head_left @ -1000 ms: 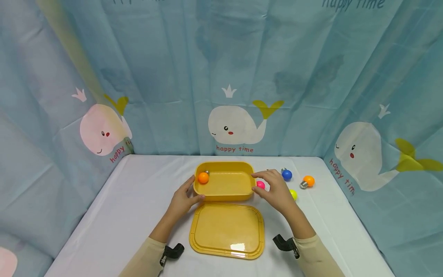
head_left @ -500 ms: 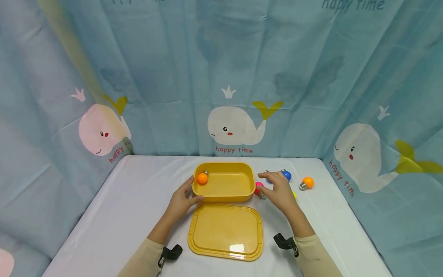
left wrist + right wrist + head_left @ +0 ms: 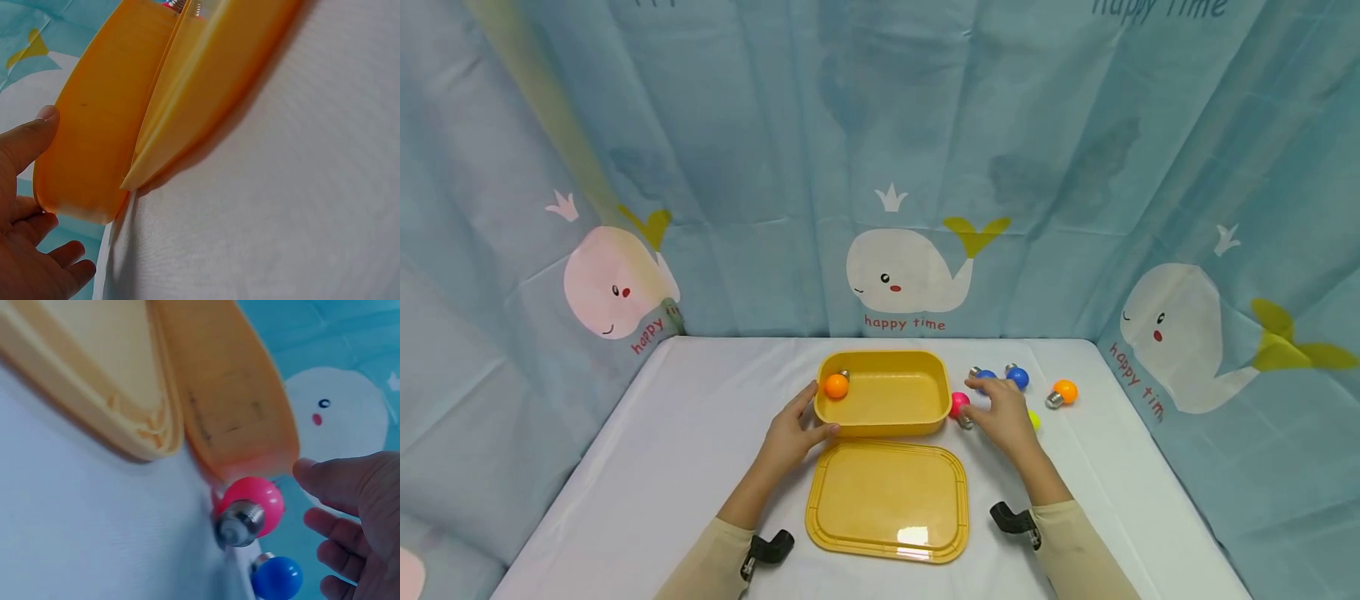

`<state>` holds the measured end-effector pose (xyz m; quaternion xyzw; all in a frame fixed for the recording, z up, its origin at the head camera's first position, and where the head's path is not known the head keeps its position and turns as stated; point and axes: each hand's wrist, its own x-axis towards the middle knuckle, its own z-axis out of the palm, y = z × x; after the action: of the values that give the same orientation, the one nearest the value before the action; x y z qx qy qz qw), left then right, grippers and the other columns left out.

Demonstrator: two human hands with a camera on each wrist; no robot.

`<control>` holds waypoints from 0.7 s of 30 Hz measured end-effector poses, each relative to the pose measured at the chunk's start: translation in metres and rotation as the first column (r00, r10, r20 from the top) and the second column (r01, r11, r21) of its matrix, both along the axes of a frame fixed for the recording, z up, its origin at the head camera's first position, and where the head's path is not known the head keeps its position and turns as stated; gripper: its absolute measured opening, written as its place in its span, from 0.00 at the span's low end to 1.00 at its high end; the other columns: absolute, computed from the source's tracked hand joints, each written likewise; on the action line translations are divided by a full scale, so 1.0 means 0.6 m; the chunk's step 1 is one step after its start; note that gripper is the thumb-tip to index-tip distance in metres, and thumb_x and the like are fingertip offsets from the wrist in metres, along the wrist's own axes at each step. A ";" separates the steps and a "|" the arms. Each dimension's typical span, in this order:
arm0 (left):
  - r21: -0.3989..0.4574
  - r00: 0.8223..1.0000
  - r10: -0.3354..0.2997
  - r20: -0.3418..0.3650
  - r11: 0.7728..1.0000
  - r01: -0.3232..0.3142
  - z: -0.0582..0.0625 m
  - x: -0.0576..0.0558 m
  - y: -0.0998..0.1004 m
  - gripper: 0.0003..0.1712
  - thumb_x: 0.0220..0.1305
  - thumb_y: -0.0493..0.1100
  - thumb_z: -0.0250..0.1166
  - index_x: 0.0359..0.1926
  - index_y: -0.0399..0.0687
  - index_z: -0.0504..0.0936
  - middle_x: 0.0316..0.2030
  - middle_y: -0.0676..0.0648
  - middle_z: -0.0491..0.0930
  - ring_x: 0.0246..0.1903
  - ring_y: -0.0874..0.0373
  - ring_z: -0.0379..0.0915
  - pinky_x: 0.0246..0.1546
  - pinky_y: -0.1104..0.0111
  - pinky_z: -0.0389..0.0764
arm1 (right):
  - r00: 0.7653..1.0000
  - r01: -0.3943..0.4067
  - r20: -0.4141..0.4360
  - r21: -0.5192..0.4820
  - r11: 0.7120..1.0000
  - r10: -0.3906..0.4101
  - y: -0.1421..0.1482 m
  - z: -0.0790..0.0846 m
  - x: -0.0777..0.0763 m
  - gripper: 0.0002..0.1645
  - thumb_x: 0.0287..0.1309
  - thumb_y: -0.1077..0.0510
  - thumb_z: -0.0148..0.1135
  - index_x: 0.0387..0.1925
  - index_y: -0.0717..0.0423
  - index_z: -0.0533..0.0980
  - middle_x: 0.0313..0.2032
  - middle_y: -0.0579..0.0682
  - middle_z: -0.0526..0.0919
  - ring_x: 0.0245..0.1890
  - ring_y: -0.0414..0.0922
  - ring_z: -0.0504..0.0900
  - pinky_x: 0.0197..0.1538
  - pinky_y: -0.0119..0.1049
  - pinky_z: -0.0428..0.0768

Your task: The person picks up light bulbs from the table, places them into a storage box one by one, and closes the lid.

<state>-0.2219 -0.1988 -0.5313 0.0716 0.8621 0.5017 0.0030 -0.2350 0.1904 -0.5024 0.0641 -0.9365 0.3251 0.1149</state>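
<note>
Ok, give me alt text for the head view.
A person's left hand touches a yellow box holding one orange bulb; the empty right hand, thumb and fingers apart, is beside a pink bulb right of the box. Farther right lie two blue bulbs, a yellow bulb and another orange bulb. A yellow lid lies in front.

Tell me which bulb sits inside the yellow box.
The orange bulb at the left end of the yellow box; the other orange bulb, pink bulb, blue bulbs and yellow bulb lie outside, on the white cloth.
</note>
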 end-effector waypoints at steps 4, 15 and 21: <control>0.001 1.000 0.000 -0.003 1.000 0.000 0.000 0.000 0.000 0.61 0.53 0.64 0.77 0.81 0.56 0.56 0.80 0.48 0.54 0.77 0.40 0.53 0.75 0.48 0.63 | 0.999 0.024 0.038 0.017 1.000 -0.024 -0.002 -0.011 -0.004 0.30 0.56 0.53 0.77 0.61 0.51 0.80 0.61 0.52 0.82 0.63 0.55 0.71 0.68 0.57 0.72; 0.021 1.000 -0.006 0.003 1.000 0.006 0.001 0.003 -0.001 0.59 0.55 0.61 0.78 0.81 0.56 0.55 0.80 0.48 0.54 0.77 0.39 0.52 0.74 0.47 0.63 | 0.991 0.042 0.130 -0.015 0.999 -0.040 -0.001 -0.033 -0.011 0.31 0.57 0.50 0.77 0.62 0.51 0.80 0.58 0.51 0.83 0.62 0.55 0.73 0.67 0.56 0.74; 0.019 1.000 -0.011 -0.009 1.000 0.011 0.002 0.002 0.000 0.60 0.55 0.62 0.77 0.81 0.55 0.56 0.80 0.48 0.55 0.77 0.40 0.52 0.75 0.48 0.62 | 0.993 0.041 0.112 -0.034 0.999 -0.036 -0.003 -0.045 -0.012 0.29 0.57 0.50 0.77 0.60 0.51 0.81 0.56 0.50 0.84 0.60 0.53 0.75 0.66 0.55 0.76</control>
<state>-0.2205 -0.1988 -0.5302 0.0785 0.8569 0.5094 0.0012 -0.2424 0.1885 -0.5296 0.0256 -0.9364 0.3429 0.0697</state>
